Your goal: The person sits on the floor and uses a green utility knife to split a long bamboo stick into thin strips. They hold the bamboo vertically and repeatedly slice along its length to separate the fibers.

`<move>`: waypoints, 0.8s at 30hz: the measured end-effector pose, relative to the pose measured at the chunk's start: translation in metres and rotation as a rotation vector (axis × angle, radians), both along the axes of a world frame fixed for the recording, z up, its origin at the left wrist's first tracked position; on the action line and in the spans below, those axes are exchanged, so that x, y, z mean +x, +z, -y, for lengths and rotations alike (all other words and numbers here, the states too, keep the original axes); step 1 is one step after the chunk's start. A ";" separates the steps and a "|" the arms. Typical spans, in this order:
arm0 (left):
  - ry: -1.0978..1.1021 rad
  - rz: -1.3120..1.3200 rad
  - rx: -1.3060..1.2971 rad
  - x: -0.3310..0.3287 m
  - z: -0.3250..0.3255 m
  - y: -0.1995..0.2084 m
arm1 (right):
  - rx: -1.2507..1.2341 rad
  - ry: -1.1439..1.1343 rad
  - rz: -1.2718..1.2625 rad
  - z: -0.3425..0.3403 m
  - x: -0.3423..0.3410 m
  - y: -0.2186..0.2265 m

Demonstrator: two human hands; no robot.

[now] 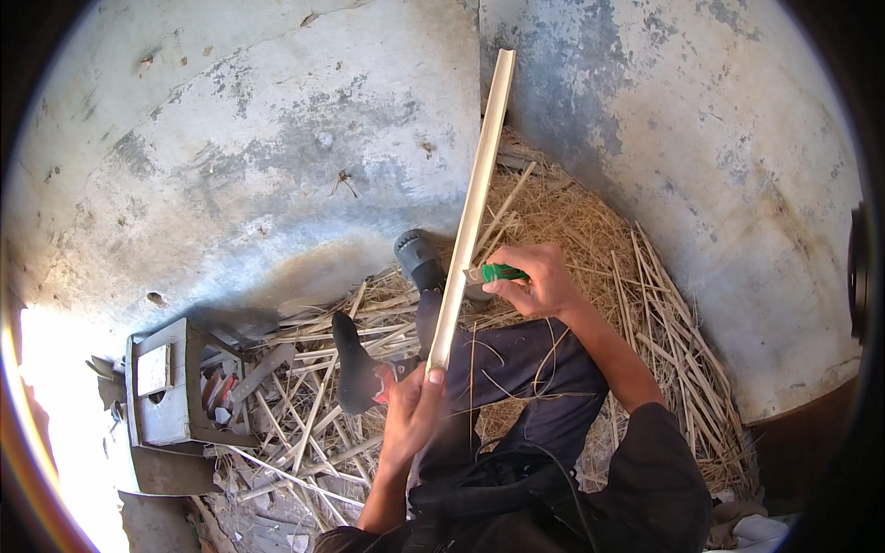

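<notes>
Rising from closed left grip (415,407): pale strip (474,210); right grip (544,278) closed around green handle (499,273).

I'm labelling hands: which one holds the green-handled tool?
The right hand, holding the green-handled tool; the left hand grips the lower end of the long pale strip.

Strip (473,210) looks woody, smooth; tool handle (504,273) glossy plastic; wall (277,138) rough, paint flaking; trousers (525,348) matt cloth; straw (572,221) rough.

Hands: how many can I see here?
2: the left hand grips the lower end of a long pale strip, and the right hand holds a green-handled tool at the strip's right edge. No others show.
</notes>
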State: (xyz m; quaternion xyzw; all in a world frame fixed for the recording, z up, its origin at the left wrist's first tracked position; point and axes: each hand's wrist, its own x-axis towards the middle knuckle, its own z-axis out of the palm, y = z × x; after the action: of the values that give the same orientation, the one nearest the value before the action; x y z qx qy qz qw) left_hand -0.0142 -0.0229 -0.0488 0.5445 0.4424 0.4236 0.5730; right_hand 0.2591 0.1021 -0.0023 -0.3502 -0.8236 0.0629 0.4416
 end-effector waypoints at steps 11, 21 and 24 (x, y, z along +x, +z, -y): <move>-0.144 -0.038 0.090 -0.002 -0.020 0.026 | -0.056 0.046 0.013 0.007 -0.010 0.002; -0.056 0.134 0.003 0.026 -0.040 0.032 | -0.025 0.036 -0.025 0.006 -0.013 -0.002; -0.018 0.134 0.050 0.031 -0.041 0.028 | -0.013 0.010 -0.008 0.008 -0.013 0.000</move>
State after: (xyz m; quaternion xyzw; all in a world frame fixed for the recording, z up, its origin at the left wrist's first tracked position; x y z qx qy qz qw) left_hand 0.0167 0.0178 -0.0209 0.5330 0.3877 0.4648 0.5913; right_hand 0.2458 0.0942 -0.0025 -0.3486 -0.8231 0.0719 0.4424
